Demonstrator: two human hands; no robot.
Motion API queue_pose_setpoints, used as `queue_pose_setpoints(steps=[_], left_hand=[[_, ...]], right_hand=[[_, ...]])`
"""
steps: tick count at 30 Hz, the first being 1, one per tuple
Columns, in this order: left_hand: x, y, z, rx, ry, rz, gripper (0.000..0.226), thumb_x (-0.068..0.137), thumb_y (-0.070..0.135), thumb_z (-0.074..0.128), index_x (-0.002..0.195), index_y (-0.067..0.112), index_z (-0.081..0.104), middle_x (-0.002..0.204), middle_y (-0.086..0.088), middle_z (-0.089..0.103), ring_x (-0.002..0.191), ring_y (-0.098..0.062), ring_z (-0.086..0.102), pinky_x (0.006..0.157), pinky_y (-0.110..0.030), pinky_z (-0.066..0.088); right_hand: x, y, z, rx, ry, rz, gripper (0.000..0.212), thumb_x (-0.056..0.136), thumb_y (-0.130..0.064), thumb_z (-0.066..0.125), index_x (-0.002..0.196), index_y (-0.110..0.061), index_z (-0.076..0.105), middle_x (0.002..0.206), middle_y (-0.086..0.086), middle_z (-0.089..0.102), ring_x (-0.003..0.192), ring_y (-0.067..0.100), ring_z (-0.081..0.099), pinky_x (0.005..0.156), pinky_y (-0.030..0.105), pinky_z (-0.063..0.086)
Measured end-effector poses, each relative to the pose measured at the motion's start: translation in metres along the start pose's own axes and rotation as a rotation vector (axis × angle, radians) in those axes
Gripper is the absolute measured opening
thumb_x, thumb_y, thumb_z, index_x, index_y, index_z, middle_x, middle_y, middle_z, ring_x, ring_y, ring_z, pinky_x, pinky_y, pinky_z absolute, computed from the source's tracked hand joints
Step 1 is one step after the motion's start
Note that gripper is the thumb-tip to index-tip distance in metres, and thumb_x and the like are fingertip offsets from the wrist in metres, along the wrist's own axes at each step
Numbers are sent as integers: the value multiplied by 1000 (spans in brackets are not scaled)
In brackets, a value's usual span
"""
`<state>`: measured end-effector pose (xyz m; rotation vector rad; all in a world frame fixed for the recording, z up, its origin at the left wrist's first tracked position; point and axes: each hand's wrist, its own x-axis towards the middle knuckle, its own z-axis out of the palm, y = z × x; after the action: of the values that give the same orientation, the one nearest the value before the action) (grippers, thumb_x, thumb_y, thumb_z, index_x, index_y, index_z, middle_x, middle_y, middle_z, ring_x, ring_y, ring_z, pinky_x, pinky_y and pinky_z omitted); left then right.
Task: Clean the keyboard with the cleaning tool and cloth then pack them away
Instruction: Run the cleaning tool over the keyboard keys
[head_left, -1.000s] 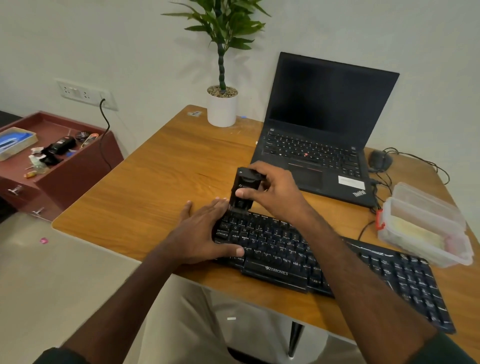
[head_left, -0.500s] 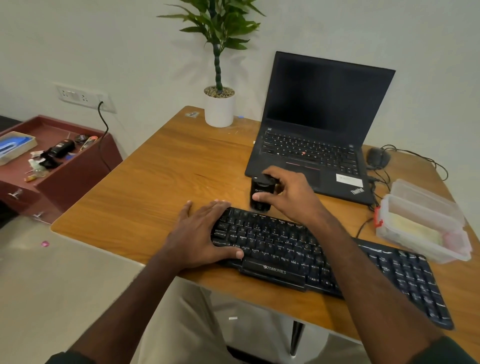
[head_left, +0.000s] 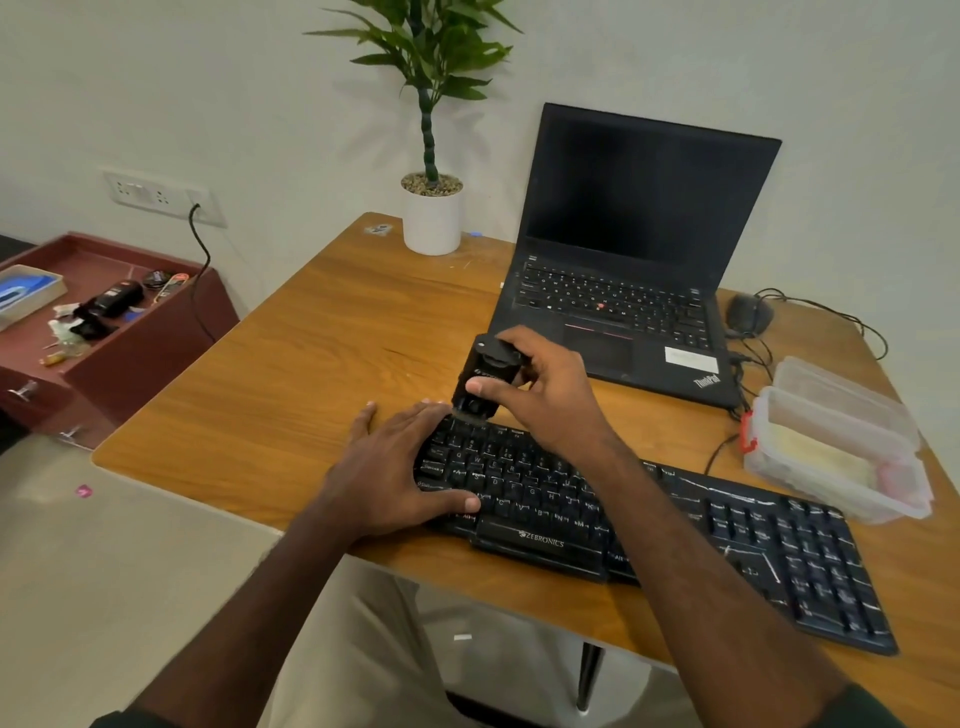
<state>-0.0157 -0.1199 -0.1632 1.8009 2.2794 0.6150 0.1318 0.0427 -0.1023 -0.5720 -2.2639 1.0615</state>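
A black keyboard (head_left: 675, 525) lies along the near edge of the wooden desk (head_left: 311, 384). My left hand (head_left: 400, 467) rests flat on the keyboard's left end, fingers spread. My right hand (head_left: 540, 395) grips a black cleaning tool (head_left: 483, 379), tilted, with its brush end touching the keyboard's top-left row. A pale yellow cloth (head_left: 815, 452) lies inside a clear plastic box (head_left: 831, 467) at the desk's right edge.
An open black laptop (head_left: 623, 280) stands behind the keyboard. A white potted plant (head_left: 432, 218) sits at the back. A mouse (head_left: 748, 314) and cables lie right of the laptop. The box's lid (head_left: 841, 395) rests behind it. A maroon drawer unit (head_left: 104, 332) stands left.
My right hand swept the tool to the right and off the keys behind the keyboard, then brought it back left onto the top-left row. My left hand stayed in place.
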Motion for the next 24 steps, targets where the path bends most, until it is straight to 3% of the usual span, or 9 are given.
queue_pose_setpoints(steps=[4,8,11,15,21,24], left_hand=[[0,-1,0,1,0,-1,122,61,104,32,157,29,25,160,1,36,150,-7,23,124,-53,-1],[0,-1,0,-2,2,-2,123,60,104,31,156,28,26,160,2,36,149,-6,24,124,-52,-1],[1,1,0,-2,7,-7,125,59,105,29,156,28,27,160,0,36,149,-7,24,124,-53,-1],[0,-1,0,-11,5,-6,122,59,104,31,156,29,27,160,1,36,149,-7,24,124,-52,-2],[1,-1,2,13,26,-10,120,61,104,27,155,29,30,159,2,38,148,-7,26,124,-51,0],[0,-2,2,10,23,-14,118,61,103,29,155,32,30,159,4,39,148,-6,25,124,-50,-1]], right_hand=[[3,6,-1,-129,8,29,28,83,-37,80,105,-31,63,89,-14,67,79,5,60,70,26,53],[-2,3,1,32,32,34,23,83,-31,82,99,-28,65,83,-13,65,70,0,55,65,16,46],[-5,5,4,-48,-18,27,26,85,-34,80,103,-28,64,85,-13,66,70,3,57,64,18,47],[1,6,-5,-70,46,55,26,84,-36,81,102,-32,63,84,-17,64,70,0,54,65,14,43],[-1,1,-5,-60,-56,76,28,85,-36,79,108,-30,64,92,-12,68,72,-1,59,63,13,47],[-5,8,-27,-115,-120,108,36,84,-38,80,115,-34,63,100,-10,69,81,10,65,64,17,51]])
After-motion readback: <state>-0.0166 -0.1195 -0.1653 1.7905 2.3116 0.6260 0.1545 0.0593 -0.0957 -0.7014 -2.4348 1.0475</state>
